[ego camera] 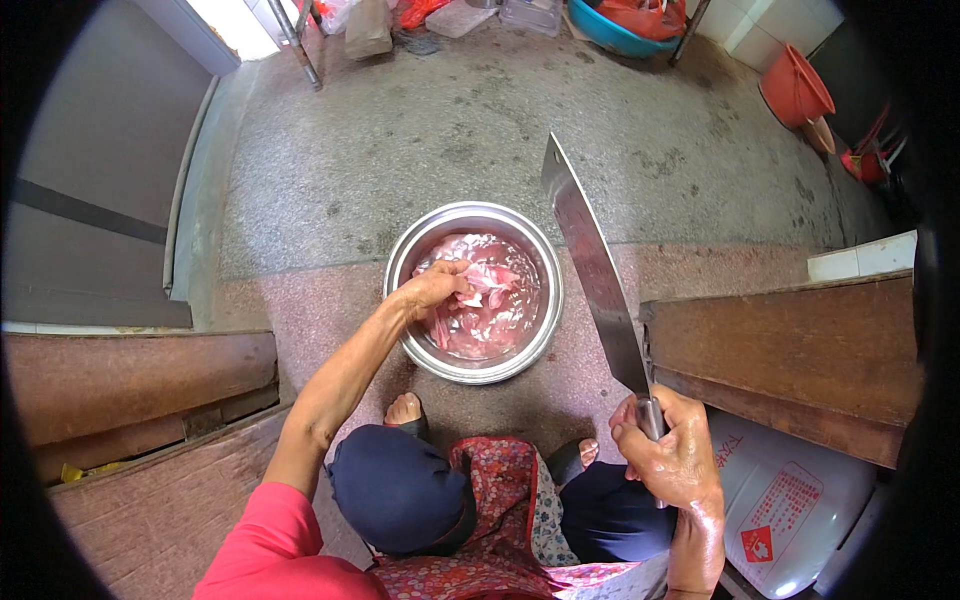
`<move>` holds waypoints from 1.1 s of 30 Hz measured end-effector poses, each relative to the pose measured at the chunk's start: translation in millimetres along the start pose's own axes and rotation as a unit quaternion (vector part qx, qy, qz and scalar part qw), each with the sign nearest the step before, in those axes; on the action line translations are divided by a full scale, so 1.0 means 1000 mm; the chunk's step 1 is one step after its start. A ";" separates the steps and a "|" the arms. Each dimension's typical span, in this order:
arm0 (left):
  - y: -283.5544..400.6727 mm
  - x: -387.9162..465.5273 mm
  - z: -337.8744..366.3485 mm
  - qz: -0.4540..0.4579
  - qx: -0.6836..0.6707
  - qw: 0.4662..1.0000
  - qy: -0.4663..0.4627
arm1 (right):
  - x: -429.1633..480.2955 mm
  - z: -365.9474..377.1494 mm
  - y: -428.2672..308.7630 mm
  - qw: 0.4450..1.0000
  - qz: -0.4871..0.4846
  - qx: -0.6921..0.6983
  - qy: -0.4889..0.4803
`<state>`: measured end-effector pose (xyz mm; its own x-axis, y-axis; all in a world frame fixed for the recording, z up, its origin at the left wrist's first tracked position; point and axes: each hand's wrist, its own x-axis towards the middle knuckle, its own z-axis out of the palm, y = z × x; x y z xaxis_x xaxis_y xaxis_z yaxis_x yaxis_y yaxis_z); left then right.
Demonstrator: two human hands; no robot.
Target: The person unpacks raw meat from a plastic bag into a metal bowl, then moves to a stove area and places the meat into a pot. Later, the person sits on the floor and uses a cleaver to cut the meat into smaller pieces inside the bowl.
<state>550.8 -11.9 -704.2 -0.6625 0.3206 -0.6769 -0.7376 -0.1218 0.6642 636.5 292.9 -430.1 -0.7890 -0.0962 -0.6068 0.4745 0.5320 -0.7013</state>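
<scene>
A round stainless steel basin [551,322] stands on the floor in front of my feet, holding pinkish water and pieces of raw meat. My left hand [435,289] reaches over its left rim and grips a pale pink piece of raw meat [491,279] at the water's surface. On the right, my right hand [671,446] is closed around the metal handle of a cleaver [596,266]. The broad blade points up and away, to the right of the basin and apart from it. Water and glare partly hide the lower pieces.
Wooden boards [780,345] jut in at the right, and a wooden panel [142,382] at the left. A white gas cylinder-like container [787,495] bearing red writing sits at lower right. Farther off are a red bucket [795,86] and a blue basin [615,34].
</scene>
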 end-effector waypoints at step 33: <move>-0.049 0.001 0.051 0.199 0.841 0.489 0.119 | -0.001 0.002 0.010 1.000 -0.028 0.009 0.011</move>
<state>593.0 42.0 -721.2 -0.8542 0.4431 -0.2721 0.4737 0.8789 -0.0558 643.3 297.0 -437.3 -0.8226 -0.1064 -0.5585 0.4366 0.5111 -0.7404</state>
